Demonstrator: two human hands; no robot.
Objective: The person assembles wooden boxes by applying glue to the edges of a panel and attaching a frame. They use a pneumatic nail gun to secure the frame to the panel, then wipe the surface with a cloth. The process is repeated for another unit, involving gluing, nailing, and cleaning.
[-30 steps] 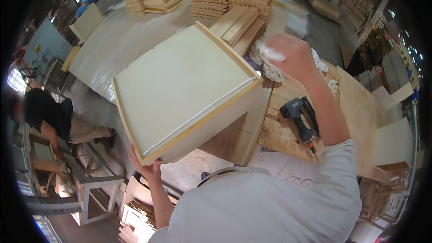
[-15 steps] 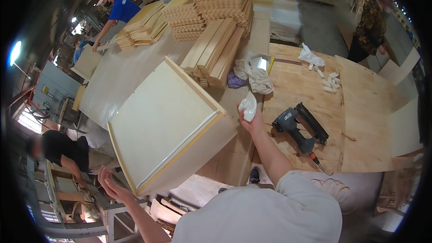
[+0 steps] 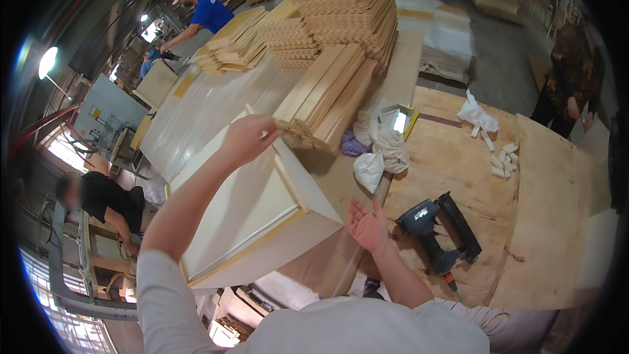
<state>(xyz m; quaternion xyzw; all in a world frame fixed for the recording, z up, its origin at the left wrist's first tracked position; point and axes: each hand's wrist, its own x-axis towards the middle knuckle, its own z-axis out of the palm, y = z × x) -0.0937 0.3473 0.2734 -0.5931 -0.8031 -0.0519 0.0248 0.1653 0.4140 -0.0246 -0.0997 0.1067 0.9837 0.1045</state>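
Observation:
A pale wooden box [image 3: 290, 235] stands tilted in front of me, its broad cream panel edged by wooden strips with a white bead along the near side. Over its far right edge reaches my left hand [image 3: 251, 136], fingers curled closed; whatever lies between them is hidden. My right hand [image 3: 368, 224] is open and palm up at the right of the box, holding nothing. Just beyond it a small white plastic bag [image 3: 369, 172] rests against a crumpled beige cloth [image 3: 391, 147]. A dark nail gun [image 3: 429, 229] lies on the plywood tabletop [image 3: 488, 219] to the right.
Long boards [image 3: 322, 95] and tall stacks of notched slats [image 3: 341, 3] stand beyond the box. White blocks [image 3: 505, 160] lie near another plastic bag [image 3: 477, 115]. Co-workers stand at far left [image 3: 213, 13], left [image 3: 105, 200] and far right [image 3: 567, 78].
My right hand has let go of the white bag, which now lies by the cloth. My left hand has swung up to the box's far edge. The box has turned and shifted slightly.

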